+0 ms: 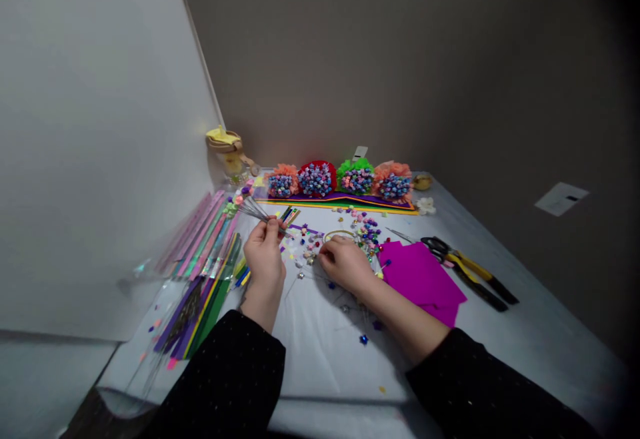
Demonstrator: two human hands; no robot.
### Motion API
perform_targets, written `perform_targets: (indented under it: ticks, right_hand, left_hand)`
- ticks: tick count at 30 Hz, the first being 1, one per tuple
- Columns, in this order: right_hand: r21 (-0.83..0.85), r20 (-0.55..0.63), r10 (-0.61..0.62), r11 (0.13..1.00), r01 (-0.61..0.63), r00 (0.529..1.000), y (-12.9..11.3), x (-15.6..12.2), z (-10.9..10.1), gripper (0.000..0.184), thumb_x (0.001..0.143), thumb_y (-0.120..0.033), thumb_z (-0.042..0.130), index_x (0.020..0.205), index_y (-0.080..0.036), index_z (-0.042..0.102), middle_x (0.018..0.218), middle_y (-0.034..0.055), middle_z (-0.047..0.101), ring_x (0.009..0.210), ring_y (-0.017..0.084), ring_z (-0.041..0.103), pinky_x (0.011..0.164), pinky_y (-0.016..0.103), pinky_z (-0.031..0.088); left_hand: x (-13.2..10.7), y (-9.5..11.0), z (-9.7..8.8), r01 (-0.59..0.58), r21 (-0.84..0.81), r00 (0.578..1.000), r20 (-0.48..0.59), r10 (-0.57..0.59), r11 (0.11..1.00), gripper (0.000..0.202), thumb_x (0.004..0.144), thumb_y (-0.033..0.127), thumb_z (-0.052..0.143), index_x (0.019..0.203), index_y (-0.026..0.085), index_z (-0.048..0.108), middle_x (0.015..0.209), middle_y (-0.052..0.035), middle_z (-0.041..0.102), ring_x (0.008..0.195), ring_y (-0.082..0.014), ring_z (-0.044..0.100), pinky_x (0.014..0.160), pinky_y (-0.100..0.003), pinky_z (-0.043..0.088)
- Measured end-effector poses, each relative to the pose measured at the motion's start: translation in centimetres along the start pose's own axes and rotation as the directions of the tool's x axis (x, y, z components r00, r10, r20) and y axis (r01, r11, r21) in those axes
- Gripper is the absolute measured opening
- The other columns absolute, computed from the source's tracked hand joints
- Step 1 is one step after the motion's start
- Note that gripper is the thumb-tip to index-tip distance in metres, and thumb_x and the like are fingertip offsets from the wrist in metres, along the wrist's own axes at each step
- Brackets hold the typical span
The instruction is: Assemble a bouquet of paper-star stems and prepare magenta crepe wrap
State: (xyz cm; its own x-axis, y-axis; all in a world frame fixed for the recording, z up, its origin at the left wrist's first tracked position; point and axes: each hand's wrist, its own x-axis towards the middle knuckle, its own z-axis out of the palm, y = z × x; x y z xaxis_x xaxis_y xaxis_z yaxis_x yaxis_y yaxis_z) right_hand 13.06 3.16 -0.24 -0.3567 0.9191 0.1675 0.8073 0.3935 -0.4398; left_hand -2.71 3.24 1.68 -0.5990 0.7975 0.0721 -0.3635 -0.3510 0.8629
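Gripping a bundle of thin wires (254, 209) in its closed fingers, the left hand (265, 249) sits beside the right hand (345, 264), which curls down among small star beads (305, 249), its fingertips hiding whatever they may pinch. Magenta felt sheets (420, 279) and yellow-handled pliers (475, 267) lie beyond, on a pale tablecloth (320, 359).

Two hands (266, 250), four paper-flower bouquets (315, 179), two black sleeves (220, 376), one white flower (425, 206).
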Motion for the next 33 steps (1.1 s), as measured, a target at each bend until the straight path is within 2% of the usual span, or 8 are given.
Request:
perform_targets:
  ticks: [7, 10, 14, 17, 20, 23, 30, 33]
  right_hand:
    - [-0.11, 0.131, 0.239, 0.968, -0.226, 0.962, -1.7, 1.8, 0.7, 0.022, 0.077, -0.035, 0.052, 0.075, -0.02, 0.068, 0.086, 0.0083, 0.068, 0.075, 0.02, 0.061, 0.058, 0.026, 0.035]
    - [-0.031, 0.197, 0.3, 0.954, -0.299, 0.934, -1.7, 2.7, 0.9, 0.021, 0.068, -0.039, 0.061, 0.067, -0.019, 0.067, 0.073, 0.009, 0.067, 0.067, 0.02, 0.059, 0.056, 0.026, 0.033]
    - [0.125, 0.209, 0.296, 0.937, -0.325, 0.932, -0.8, 3.1, 0.7, 0.013, 0.06, -0.026, 0.064, 0.052, -0.018, 0.06, 0.051, 0.0028, 0.057, 0.055, 0.015, 0.051, 0.053, 0.024, 0.03]
    - [0.233, 0.171, 0.273, 0.922, -0.308, 0.947, -0.1, 2.9, -0.2, 0.014, 0.067, -0.025, 0.056, 0.056, -0.017, 0.058, 0.049, -0.0016, 0.051, 0.052, 0.012, 0.046, 0.051, 0.022, 0.031]
    - [0.436, 0.022, 0.268, 0.864, -0.251, 0.963, 0.1, 2.2, -1.5, 0.024, 0.077, -0.036, 0.046, 0.063, -0.018, 0.053, 0.054, -0.0031, 0.048, 0.051, 0.01, 0.042, 0.05, 0.021, 0.033]
    - [0.624, -0.085, 0.28, 0.763, -0.168, 0.956, 0.1, 1.4, -2.5, 0.027, 0.071, -0.041, 0.055, 0.056, -0.02, 0.047, 0.051, -0.0043, 0.044, 0.049, 0.01, 0.038, 0.048, 0.022, 0.031]
    - [0.638, -0.213, 0.254, 0.767, -0.062, 0.944, 0.4, 0.5, -2.9, 0.019, 0.07, -0.033, 0.056, 0.059, -0.02, 0.048, 0.055, -0.0038, 0.047, 0.053, 0.011, 0.041, 0.051, 0.023, 0.033]
    - [0.668, -0.201, 0.279, 0.74, -0.077, 0.939, 0.6, 0.5, -2.8, 0.016, 0.07, -0.031, 0.055, 0.06, -0.02, 0.048, 0.055, -0.004, 0.047, 0.053, 0.011, 0.042, 0.051, 0.024, 0.033]
  left_hand:
    - [-0.3, -0.6, -0.3, -0.04, 0.115, 0.996, 0.082, 0.031, 0.992, 0.018, 0.072, 0.033, 0.069, 0.072, 0.015, 0.065, 0.066, 0.0009, 0.061, 0.064, -0.01, 0.055, 0.064, -0.022, 0.044]
    - [-0.3, -0.9, -0.4, -0.021, 0.126, 0.996, 0.083, 0.011, 0.992, 0.019, 0.072, 0.033, 0.069, 0.072, 0.015, 0.066, 0.066, 0.0008, 0.062, 0.063, -0.0103, 0.056, 0.064, -0.022, 0.044]
    - [-0.4, -0.8, -0.2, 0.032, 0.117, 0.996, 0.079, -0.041, 0.993, 0.021, 0.069, 0.035, 0.07, 0.074, 0.015, 0.067, 0.066, 0.0, 0.063, 0.063, -0.0108, 0.056, 0.062, -0.022, 0.045]
    - [-0.7, -0.8, -0.1, 0.058, 0.137, 0.991, 0.114, -0.074, 0.989, 0.022, 0.068, 0.036, 0.07, 0.072, 0.015, 0.067, 0.065, 0.0001, 0.063, 0.063, -0.0113, 0.057, 0.062, -0.023, 0.045]
    - [-1.1, -1.0, 0.0, 0.114, 0.207, 0.963, 0.216, -0.159, 0.972, 0.02, 0.068, 0.035, 0.069, 0.07, 0.015, 0.067, 0.063, 0.0002, 0.063, 0.061, -0.0118, 0.057, 0.062, -0.023, 0.045]
    - [-1.6, -1.2, 0.0, 0.153, 0.314, 0.917, 0.308, -0.253, 0.937, 0.02, 0.067, 0.035, 0.07, 0.069, 0.015, 0.068, 0.06, 0.0, 0.063, 0.058, -0.013, 0.058, 0.058, -0.023, 0.043]
    - [-2.4, -1.7, 0.3, 0.123, 0.42, 0.871, 0.388, -0.3, 0.899, 0.023, 0.068, 0.036, 0.068, 0.058, 0.016, 0.062, 0.055, 0.0002, 0.06, 0.056, -0.0136, 0.056, 0.052, -0.022, 0.037]
    - [-2.7, -1.8, 0.4, 0.123, 0.431, 0.867, 0.392, -0.309, 0.894, 0.024, 0.068, 0.037, 0.069, 0.059, 0.016, 0.062, 0.055, 0.0, 0.061, 0.055, -0.0131, 0.055, 0.051, -0.022, 0.036]
